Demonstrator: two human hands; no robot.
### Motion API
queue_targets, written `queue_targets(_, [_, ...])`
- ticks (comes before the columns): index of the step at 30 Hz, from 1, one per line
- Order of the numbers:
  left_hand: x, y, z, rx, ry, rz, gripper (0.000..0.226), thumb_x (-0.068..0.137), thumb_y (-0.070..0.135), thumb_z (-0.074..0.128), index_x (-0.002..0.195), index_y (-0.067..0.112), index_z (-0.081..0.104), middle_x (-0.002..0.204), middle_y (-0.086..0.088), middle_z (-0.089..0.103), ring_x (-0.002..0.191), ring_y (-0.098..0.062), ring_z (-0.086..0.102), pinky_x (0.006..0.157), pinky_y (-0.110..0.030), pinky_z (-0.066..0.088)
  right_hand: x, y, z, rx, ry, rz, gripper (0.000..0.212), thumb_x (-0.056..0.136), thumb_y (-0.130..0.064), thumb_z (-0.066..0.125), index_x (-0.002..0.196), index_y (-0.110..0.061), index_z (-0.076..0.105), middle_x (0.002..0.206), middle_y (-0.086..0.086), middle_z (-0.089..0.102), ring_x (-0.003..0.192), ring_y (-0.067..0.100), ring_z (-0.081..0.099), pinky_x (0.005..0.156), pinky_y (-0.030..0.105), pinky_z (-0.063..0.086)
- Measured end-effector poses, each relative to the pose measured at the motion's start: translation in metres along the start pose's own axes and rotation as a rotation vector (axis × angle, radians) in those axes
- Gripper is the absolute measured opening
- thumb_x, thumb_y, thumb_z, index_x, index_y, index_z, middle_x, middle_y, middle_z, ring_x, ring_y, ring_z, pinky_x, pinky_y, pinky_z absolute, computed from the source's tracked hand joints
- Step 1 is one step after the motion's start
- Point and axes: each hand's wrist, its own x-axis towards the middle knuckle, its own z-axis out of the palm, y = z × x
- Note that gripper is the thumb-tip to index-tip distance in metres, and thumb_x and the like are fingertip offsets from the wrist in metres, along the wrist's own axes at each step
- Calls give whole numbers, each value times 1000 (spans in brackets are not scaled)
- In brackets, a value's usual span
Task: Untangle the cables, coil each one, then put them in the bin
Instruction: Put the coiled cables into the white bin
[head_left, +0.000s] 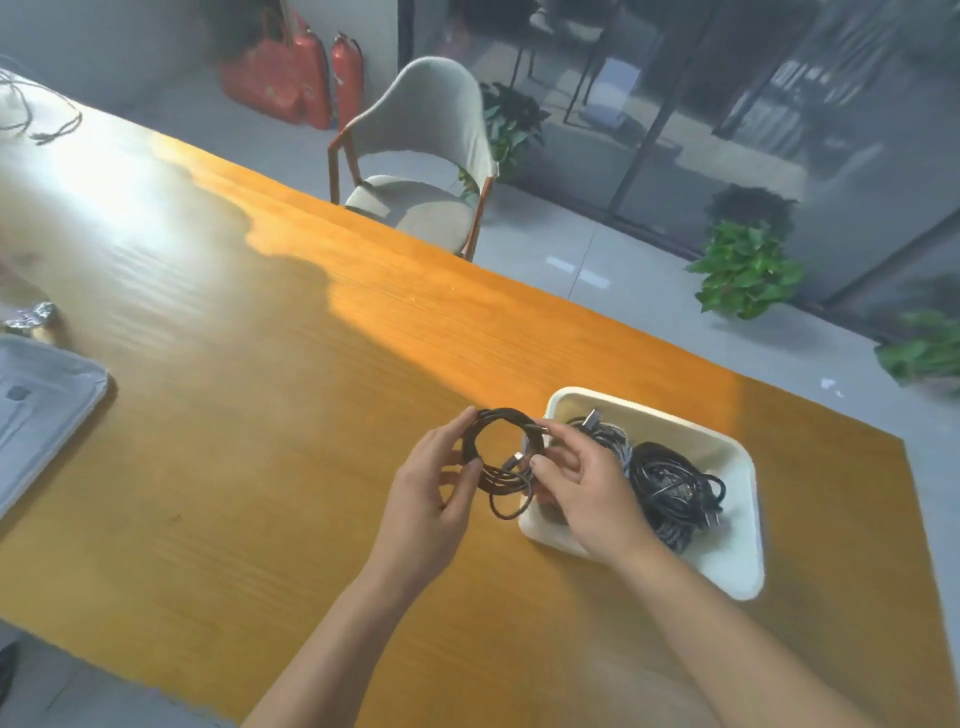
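Observation:
A dark cable coil is held above the wooden table, just left of the white bin. My left hand grips the coil's left side. Pinching its right side near a plug is my right hand, which reaches over the bin's near-left corner. One loose loop hangs below the coil. Inside the bin lie a black coiled cable and a grey braided cable with a plug showing.
A grey tray sits at the table's left edge with crumpled foil behind it. Loose cables lie at the far left end. A chair stands beyond the table, plants and glass walls to the right.

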Motion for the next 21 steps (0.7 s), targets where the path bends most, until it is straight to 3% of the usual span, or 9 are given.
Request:
queue_targets(3, [17, 10, 38, 23, -84, 23, 52, 104, 13, 61, 152, 28, 49, 133, 16, 60, 113, -3, 65, 88, -24, 58, -2, 8, -41, -10, 85, 24, 38, 103, -13, 64, 136, -29, 61, 110, -4, 78, 100, 8, 76, 87, 31, 62])
queue_targets(5, [26, 13, 64, 48, -144, 28, 53, 104, 18, 61, 154, 31, 47, 130, 16, 59, 112, -2, 64, 88, -28, 58, 0, 15, -67, -48, 138, 50, 37, 102, -17, 66, 136, -31, 61, 113, -3, 77, 102, 8, 75, 89, 35, 63])
queue_targets(9, [38, 15, 111, 134, -255, -3, 58, 104, 25, 60, 158, 35, 38, 130, 13, 58, 106, 1, 62, 89, -32, 57, 2, 25, -108, -151, 209, 76, 35, 103, -19, 62, 132, -39, 57, 104, -4, 76, 90, 0, 72, 72, 15, 55])
queue_targets(10, [40, 17, 120, 154, -278, -19, 59, 105, 26, 59, 159, 34, 36, 133, 14, 56, 104, 2, 62, 88, -30, 57, 3, 28, -117, -187, 227, 83, 35, 104, -21, 61, 133, -40, 56, 103, -5, 76, 91, 2, 72, 73, 17, 55])
queue_targets(13, [44, 15, 143, 212, -332, -36, 62, 106, 32, 56, 162, 31, 31, 148, 14, 48, 111, 5, 57, 93, -28, 54, 4, 34, -134, -349, 263, 101, 35, 105, -28, 57, 137, -41, 55, 106, -10, 72, 96, 11, 71, 82, 32, 59])
queue_targets(15, [46, 9, 154, 279, -346, -27, 62, 106, 38, 54, 162, 27, 30, 152, 10, 45, 132, -2, 46, 109, -34, 47, 5, 38, -137, -525, 295, 61, 37, 106, -27, 54, 141, -39, 56, 109, -10, 71, 95, 13, 70, 83, 34, 59])
queue_targets(18, [46, -2, 163, 393, -343, 3, 62, 106, 43, 50, 162, 22, 31, 157, 4, 42, 149, -15, 30, 122, -38, 32, 10, 48, -133, -792, 282, -52, 45, 107, -25, 51, 151, -30, 51, 140, -9, 61, 130, 16, 53, 112, 35, 42])
queue_targets(21, [43, -10, 168, 513, -354, 73, 70, 105, 52, 40, 164, 18, 26, 160, 0, 39, 151, -21, 28, 122, -42, 32, 18, 64, -130, -878, 214, 24, 49, 110, -31, 43, 159, -28, 39, 153, -9, 51, 143, 17, 41, 118, 36, 33])
